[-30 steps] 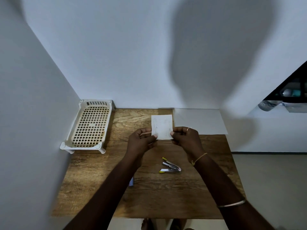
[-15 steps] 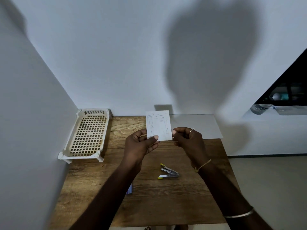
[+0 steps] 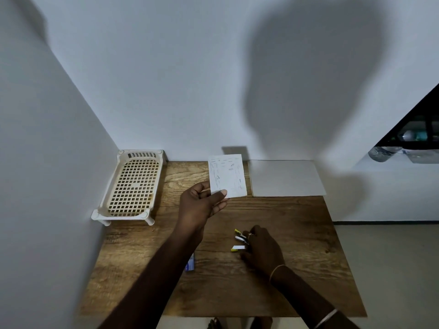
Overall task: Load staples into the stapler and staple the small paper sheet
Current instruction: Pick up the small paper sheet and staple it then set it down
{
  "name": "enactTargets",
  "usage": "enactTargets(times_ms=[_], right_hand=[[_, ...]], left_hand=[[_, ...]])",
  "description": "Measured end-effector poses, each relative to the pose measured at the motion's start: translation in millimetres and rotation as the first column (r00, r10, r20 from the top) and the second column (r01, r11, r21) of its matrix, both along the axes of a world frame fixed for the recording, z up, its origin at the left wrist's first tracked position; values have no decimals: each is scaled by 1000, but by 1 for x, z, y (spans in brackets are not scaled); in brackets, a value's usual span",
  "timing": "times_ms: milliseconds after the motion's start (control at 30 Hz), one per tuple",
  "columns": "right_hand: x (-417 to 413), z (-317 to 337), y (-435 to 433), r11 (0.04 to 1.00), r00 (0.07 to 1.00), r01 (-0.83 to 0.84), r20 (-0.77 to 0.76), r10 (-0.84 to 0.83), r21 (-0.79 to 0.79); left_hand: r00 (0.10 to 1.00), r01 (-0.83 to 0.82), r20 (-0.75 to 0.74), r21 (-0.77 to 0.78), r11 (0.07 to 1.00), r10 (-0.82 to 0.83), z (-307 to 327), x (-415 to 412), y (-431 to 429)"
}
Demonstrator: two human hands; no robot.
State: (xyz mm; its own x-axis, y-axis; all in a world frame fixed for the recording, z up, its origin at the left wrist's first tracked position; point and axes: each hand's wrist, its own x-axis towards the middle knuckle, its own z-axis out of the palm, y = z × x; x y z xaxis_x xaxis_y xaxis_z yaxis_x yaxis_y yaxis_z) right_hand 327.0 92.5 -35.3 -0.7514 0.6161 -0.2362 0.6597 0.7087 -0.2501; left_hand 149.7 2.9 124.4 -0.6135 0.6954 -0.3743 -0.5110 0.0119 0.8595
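one stapler (image 3: 239,241), one small sheet (image 3: 227,175), two hands

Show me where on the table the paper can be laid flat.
Free: the bare wood between the tray and the left hand, and the near-right table beyond the right hand. Crowded: around the stapler, by the blue box, and the far-right corner under the grey sheet.

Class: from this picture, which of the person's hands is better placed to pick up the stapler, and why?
The right hand: it already rests on the stapler on the table. The left hand is raised, holding the paper.
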Motion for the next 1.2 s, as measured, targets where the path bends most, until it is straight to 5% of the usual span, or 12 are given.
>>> enactTargets(times_ms=[267, 433, 600, 767, 933, 1200], right_hand=[[-6, -9, 0, 999, 994, 36, -101, -38, -16], [-8, 13, -5, 929, 868, 230, -371, -330, -290], [-17, 84, -17, 568, 587, 78, -423, -690, -820], [-25, 147, -25, 313, 479, -184, -363, -799, -932], [-31, 179, -31, 305, 432, -309, -419, -799, -901], [-39, 189, -32, 374, 364, -291, -464, -808, -880]], left_hand=[[999, -40, -11, 37, 999, 40, 10, 0, -2], [998, -52, -45, 53, 997, 54, 20, -2, -5], [994, -69, -74, 80, 994, 75, 27, -4, -6], [988, -96, -114, 101, 990, 107, 30, -2, -4], [973, -92, -200, 131, 987, 118, 37, 2, -5], [956, -62, -276, 153, 986, 103, 46, 6, -10]])
